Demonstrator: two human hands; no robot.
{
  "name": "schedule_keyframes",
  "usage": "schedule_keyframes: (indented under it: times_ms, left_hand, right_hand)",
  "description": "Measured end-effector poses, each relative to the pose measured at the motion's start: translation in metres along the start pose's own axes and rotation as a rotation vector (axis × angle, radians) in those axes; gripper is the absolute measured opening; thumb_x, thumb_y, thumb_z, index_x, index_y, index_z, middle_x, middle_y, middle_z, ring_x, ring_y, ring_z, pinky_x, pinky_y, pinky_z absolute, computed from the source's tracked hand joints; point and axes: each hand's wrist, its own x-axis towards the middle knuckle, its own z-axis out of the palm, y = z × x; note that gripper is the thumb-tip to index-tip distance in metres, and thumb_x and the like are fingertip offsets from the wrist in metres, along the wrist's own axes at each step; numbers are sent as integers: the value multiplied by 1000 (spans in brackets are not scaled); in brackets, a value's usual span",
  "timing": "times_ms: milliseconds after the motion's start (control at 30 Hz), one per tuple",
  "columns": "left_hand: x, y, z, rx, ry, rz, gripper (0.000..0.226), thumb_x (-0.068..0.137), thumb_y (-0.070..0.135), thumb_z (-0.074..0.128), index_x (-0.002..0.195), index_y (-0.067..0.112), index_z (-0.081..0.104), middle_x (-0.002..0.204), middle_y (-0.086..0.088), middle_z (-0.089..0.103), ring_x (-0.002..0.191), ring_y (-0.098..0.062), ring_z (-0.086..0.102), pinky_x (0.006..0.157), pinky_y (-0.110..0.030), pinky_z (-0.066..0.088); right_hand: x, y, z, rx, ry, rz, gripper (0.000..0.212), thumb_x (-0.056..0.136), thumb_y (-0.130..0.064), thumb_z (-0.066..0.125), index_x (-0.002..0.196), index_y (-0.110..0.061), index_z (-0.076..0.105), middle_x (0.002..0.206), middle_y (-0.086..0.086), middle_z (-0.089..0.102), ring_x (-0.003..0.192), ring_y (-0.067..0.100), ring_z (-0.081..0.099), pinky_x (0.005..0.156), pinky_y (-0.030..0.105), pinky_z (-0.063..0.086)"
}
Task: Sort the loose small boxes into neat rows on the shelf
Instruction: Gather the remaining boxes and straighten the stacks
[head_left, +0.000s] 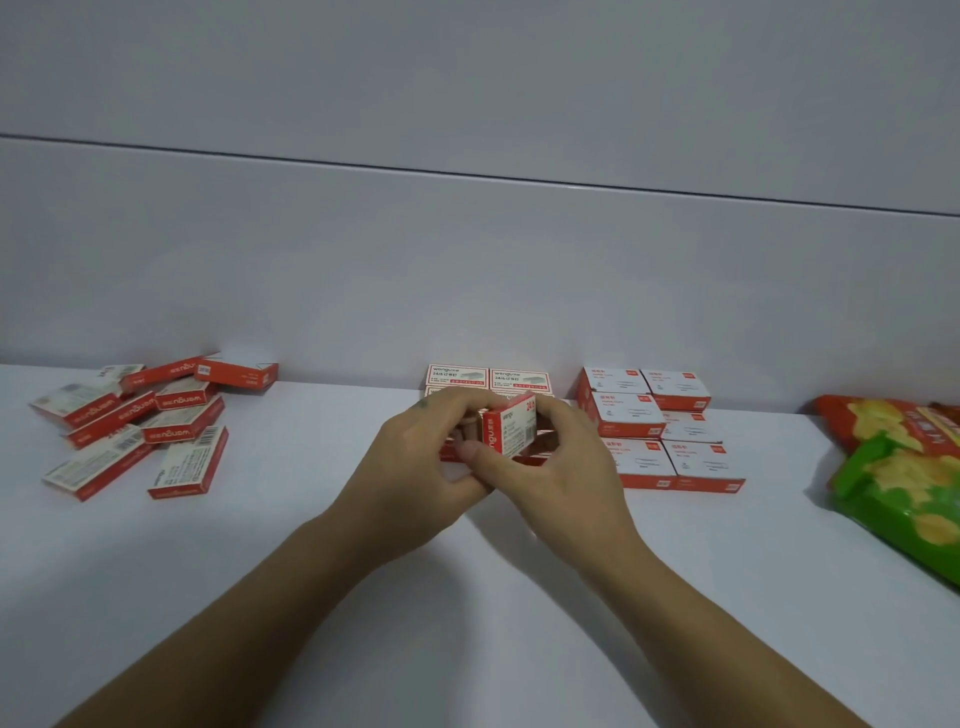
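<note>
**At Shelf Centre: Staple Box Held in Both Hands**

At the centre of the white shelf (467, 623), one red-and-white staple box (509, 431) is held tilted on edge, above the arranged staple boxes (488, 376) that stand against the back wall.

- The left hand (415, 467) has its fingers curled over the left end of the held box.
- The right hand (566, 467) grips the right end, with its thumb lying across the near face.
- A loose pile of staple boxes (135, 426) lies at the left, at mixed angles, well apart from the hands.
- Paper clip boxes (660, 431) stand in two neat columns just to the right of the hands.
- Snack bags (904, 467), orange and green, lie at the far right.
</note>
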Motion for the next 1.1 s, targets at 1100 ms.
schedule_keyframes:
  times_ms: [1100]
  left_hand:
    - [11, 12, -10, -580, 170, -483, 21, 86, 6, 67, 98, 21, 60, 85, -5, 74, 84, -26, 71, 80, -44, 57]
  right_hand:
    - [10, 0, -13, 516, -112, 145, 39, 82, 3, 67, 115, -16, 59, 92, 16, 73, 82, 26, 70, 67, 30, 56]
